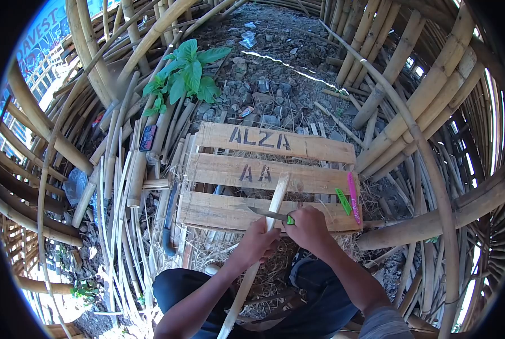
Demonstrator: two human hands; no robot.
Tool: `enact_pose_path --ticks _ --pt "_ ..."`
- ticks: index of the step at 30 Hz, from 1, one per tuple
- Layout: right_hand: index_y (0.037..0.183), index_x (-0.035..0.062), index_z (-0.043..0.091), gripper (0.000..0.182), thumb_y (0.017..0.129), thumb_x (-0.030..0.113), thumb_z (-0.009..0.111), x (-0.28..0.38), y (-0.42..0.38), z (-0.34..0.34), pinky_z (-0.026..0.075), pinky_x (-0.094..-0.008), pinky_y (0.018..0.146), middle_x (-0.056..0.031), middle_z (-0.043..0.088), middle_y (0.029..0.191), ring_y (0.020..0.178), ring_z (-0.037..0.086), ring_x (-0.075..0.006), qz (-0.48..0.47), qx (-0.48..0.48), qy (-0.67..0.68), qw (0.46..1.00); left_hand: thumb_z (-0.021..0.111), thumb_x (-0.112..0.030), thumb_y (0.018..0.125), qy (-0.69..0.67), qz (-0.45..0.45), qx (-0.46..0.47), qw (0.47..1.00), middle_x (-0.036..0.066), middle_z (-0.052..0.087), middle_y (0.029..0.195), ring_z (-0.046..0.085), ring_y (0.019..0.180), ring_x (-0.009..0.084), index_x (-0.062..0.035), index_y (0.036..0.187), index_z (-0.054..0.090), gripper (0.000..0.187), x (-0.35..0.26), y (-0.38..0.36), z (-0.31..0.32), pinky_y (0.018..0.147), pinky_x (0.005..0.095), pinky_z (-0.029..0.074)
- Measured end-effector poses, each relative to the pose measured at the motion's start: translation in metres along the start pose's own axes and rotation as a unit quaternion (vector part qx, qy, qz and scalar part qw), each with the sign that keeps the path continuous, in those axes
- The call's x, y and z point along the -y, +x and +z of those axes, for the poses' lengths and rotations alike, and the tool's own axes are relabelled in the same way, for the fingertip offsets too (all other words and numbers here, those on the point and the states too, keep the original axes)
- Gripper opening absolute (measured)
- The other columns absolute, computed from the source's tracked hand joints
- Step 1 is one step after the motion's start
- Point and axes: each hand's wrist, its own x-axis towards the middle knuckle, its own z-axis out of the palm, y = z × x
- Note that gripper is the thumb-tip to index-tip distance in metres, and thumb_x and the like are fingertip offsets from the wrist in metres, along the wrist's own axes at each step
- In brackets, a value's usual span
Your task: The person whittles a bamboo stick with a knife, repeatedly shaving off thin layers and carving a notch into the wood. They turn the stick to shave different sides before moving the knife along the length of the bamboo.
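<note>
My left hand is closed around a pale bamboo strip, which slants from my lap up over the wooden crate. In my right hand is a knife with a green handle. Its blade points left and crosses the strip just above my left hand; whether the edge is cutting in cannot be made out. On the crate's right end lie a green utility knife and a pink strip-like object with writing on it. The crate's slats bear stencilled letters.
Bamboo poles lean along both sides. Thin split bamboo strips lie at the left, near a phone resting on poles. A leafy green plant grows beyond the crate, beside stony ground. Shavings cover the ground around my legs.
</note>
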Motion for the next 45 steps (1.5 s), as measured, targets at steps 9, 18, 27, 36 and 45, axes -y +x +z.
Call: enact_pose_path --ticks 9,18,27,36,45 --pt "0.070 0.0045 0.068 0.017 0.074 0.020 0.061 -0.013 0.011 0.024 0.051 -0.0440 0.061 -0.0192 0.062 0.066 0.063 0.063 -0.0354 0.063 -0.033 -0.021 0.997 0.045 -0.013 0.089 0.127 0.015 -0.072 0.989 -0.003 0.039 0.055 0.038 0.040 0.0065 -0.0059 0.086 0.040 0.009 0.019 -0.001 -0.003 0.034 0.0238 0.030" --pt "0.073 0.0024 0.068 0.021 0.073 0.021 0.059 -0.040 0.044 0.003 0.051 -0.0447 0.067 -0.0222 0.064 0.072 0.072 0.065 -0.0361 0.127 -0.065 -0.078 0.987 0.047 -0.011 0.087 -0.042 -0.013 -0.011 0.999 -0.006 0.033 0.055 0.030 0.039 0.0041 -0.0119 0.080 0.037 0.012 0.023 0.009 0.006 0.033 0.0219 0.024" --pt "0.077 0.0031 0.067 0.030 0.076 0.032 0.058 -0.161 0.034 -0.048 0.050 -0.0464 0.070 -0.0212 0.064 0.077 0.076 0.064 -0.0372 0.414 -0.209 -0.008 0.886 0.047 -0.013 0.087 -0.056 -0.074 0.071 0.993 -0.005 0.035 0.054 0.032 0.039 0.0053 -0.0107 0.076 0.038 0.014 0.040 -0.003 0.007 0.033 0.0222 0.025" --pt "0.065 0.0016 0.062 0.023 0.074 0.022 0.065 -0.042 -0.021 -0.018 0.046 -0.0461 0.057 -0.0196 0.057 0.060 0.060 0.058 -0.0374 0.085 -0.141 -0.015 0.986 0.050 -0.013 0.088 -0.065 -0.019 0.046 0.997 -0.006 0.033 0.050 0.031 0.036 0.0048 -0.0134 0.081 0.038 0.014 0.019 -0.001 0.002 0.031 0.0209 0.022" --pt "0.066 0.0026 0.063 0.017 0.072 0.018 0.065 -0.016 -0.015 -0.004 0.046 -0.0460 0.058 -0.0196 0.057 0.062 0.062 0.058 -0.0384 0.012 -0.075 0.021 0.997 0.049 -0.011 0.088 -0.045 0.012 0.058 0.997 -0.004 0.037 0.056 0.033 0.039 0.0049 -0.0094 0.089 0.042 0.007 0.006 -0.008 0.008 0.033 0.0215 0.026"
